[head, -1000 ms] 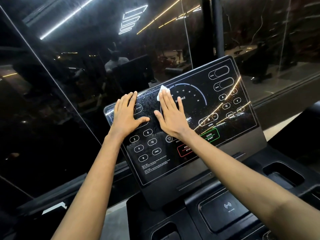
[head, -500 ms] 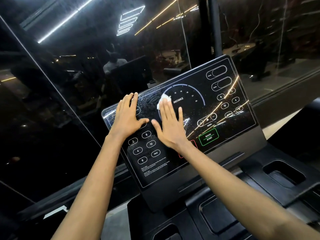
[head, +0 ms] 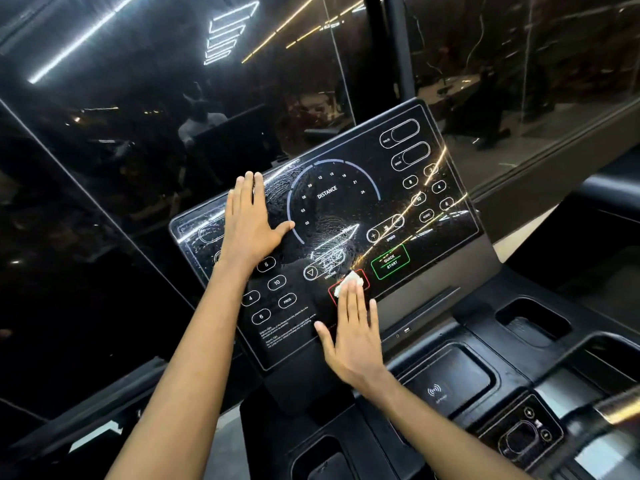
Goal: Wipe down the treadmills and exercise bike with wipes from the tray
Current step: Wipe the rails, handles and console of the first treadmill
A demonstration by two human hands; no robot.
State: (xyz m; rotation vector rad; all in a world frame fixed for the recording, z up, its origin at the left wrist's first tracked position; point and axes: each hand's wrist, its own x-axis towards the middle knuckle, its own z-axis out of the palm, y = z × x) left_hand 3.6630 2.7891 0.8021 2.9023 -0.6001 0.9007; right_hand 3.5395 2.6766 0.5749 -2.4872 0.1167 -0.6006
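A black glossy treadmill console panel (head: 408,202) tilts up in front of me, with white button outlines, a DISTANCE dial and a green QUICK START box. Wet streaks cover its left and middle. My left hand (head: 249,220) lies flat, fingers together, on the panel's upper left. My right hand (head: 356,334) presses flat on the panel's lower edge, over the red-outlined button. A small white wipe (head: 351,281) pokes out from under its fingertips, pinned against the glass.
Below the panel is the black console deck with a cup holder recess (head: 533,322), a wireless pad (head: 450,379) and a small control cluster (head: 523,434). A dark glass wall (head: 104,168) stands right behind the console. The tray is out of sight.
My right hand slid the wipe down from the dial area to the panel's bottom edge, leaving wet streaks. My left hand stayed on the upper left.
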